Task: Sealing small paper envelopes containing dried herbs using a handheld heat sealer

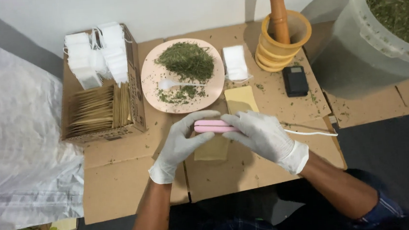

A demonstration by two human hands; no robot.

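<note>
Far right, a bucket (355,49) of dried herb. Far left, a box (134,86) keeps sachets and envelopes handy. A plate (153,80) holds herb and a spoon (175,84). Nearest, left hand (180,143) and right hand (259,132) press the pink sealer (210,126) shut over an envelope (212,149), fingers wrapped around it.

White wall (157,7) behind; flattened cardboard (121,175) covers a dark floor (392,149); crumpled plastic sheet (17,144) at left.
</note>
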